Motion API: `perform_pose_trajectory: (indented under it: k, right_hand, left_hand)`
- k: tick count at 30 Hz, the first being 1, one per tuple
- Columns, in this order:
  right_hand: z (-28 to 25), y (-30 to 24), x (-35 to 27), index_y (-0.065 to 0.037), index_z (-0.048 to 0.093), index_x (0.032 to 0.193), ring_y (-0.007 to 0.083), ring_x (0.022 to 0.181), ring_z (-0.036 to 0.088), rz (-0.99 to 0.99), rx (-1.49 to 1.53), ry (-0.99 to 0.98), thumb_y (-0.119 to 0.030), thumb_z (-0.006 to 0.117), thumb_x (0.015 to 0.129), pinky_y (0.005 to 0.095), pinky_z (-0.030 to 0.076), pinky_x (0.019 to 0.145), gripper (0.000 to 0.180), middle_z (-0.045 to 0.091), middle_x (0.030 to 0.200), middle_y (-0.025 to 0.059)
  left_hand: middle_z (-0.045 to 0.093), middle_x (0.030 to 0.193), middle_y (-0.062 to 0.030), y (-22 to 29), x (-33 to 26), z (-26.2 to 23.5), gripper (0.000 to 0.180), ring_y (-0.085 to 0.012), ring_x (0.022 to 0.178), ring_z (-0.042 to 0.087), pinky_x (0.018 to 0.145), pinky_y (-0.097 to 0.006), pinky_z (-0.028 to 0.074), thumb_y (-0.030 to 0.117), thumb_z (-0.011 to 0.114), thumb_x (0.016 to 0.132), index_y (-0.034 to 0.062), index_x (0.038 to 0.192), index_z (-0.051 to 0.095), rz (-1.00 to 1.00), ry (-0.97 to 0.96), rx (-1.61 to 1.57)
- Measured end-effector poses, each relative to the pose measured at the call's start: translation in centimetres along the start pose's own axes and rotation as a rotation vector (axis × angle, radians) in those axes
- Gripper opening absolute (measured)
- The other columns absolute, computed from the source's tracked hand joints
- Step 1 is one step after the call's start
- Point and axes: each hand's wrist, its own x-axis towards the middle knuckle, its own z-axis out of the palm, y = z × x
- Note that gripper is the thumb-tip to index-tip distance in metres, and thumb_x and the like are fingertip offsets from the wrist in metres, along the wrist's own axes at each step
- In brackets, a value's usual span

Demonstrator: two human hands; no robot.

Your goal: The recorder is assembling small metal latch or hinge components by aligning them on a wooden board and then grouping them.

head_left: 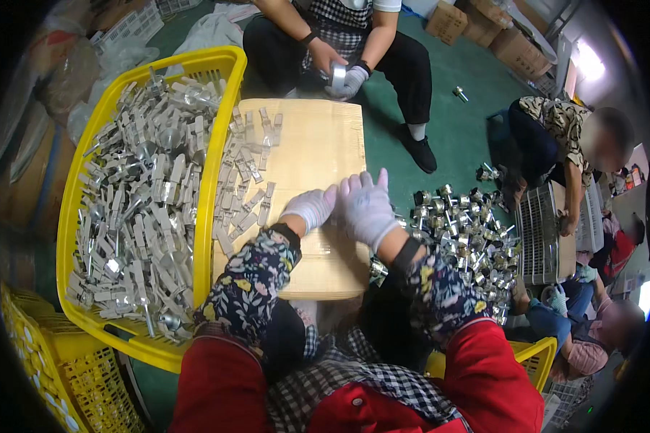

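Over a light wooden board, my hands in pale knit gloves meet side by side. The fingers of my left hand are pressed together, and anything in them is hidden. My right hand has its fingers stretched out and slightly apart, with no object showing in it. Left of my hands, several small grey clip-like parts lie loose on the board. A big yellow basket stands against the board's left side, heaped with grey-handled metal parts, some in clear wrapping.
Black-and-silver metal parts are piled on the green floor to the right. Across the board a seated person holds a silver roll. Other people work at right near a white crate. Another yellow basket stands lower left.
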Motion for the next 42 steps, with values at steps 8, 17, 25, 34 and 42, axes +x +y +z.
perform_pose_trajectory:
  k: [8, 17, 25, 34, 42]
  right_hand:
    - [-2.7, 4.1, 5.7, -0.002, 0.069, 0.081, 0.0285, 0.084, 0.065, -0.033, 0.216, -0.512, -0.032, 0.074, 0.052, 0.0404, 0.045, 0.083, 0.042, 0.067, 0.084, 0.0156]
    - [1.8, 3.4, 7.0, -0.005, 0.061, 0.099, 0.0270, 0.094, 0.059, -0.037, -0.076, 0.167, -0.041, 0.072, 0.056, 0.0441, 0.033, 0.092, 0.057, 0.062, 0.094, 0.0135]
    - [-2.5, 6.8, 12.8, -0.007, 0.061, 0.108, 0.0280, 0.096, 0.059, -0.082, 0.211, -0.689, -0.035, 0.069, 0.064, 0.0476, 0.035, 0.092, 0.053, 0.064, 0.098, 0.0089]
    - [-3.1, 8.9, 16.5, -0.002, 0.059, 0.110, 0.0287, 0.098, 0.058, -0.015, 0.122, -0.332, -0.035, 0.063, 0.070, 0.0546, 0.030, 0.096, 0.052, 0.063, 0.103, 0.0110]
    - [-2.3, 8.3, 17.3, -0.004, 0.052, 0.114, 0.0291, 0.104, 0.055, -0.004, -0.042, 0.045, -0.033, 0.068, 0.065, 0.0501, 0.032, 0.094, 0.059, 0.060, 0.105, 0.0128]
  left_hand:
    - [0.061, 0.099, -0.0222, 1.7, -0.1, -2.3, 0.051, -0.0381, 0.096, 0.057, 0.087, -0.043, 0.041, 0.041, 0.021, 0.091, 0.0044, 0.107, 0.052, 0.202, 0.003, 0.021]
    - [0.063, 0.098, -0.0207, 1.0, 5.6, -5.3, 0.050, -0.0371, 0.094, 0.059, 0.086, -0.043, 0.042, 0.040, 0.017, 0.091, 0.0063, 0.106, 0.051, 0.043, -0.260, -0.254]
    - [0.063, 0.091, -0.0194, 1.5, 7.9, -5.8, 0.039, -0.0368, 0.083, 0.060, 0.078, -0.044, 0.045, 0.029, 0.024, 0.091, 0.0055, 0.105, 0.052, 0.234, 0.088, 0.200]
    - [0.063, 0.092, -0.0187, 2.5, 9.8, -7.7, 0.044, -0.0357, 0.085, 0.060, 0.080, -0.044, 0.044, 0.033, 0.023, 0.092, 0.0038, 0.103, 0.055, 0.223, 0.299, 0.116]
    - [0.056, 0.111, -0.0248, 1.5, 15.7, -11.4, 0.071, -0.0388, 0.105, 0.053, 0.093, -0.043, 0.037, 0.049, 0.014, 0.089, -0.0032, 0.100, 0.061, -0.128, 0.013, -0.242]
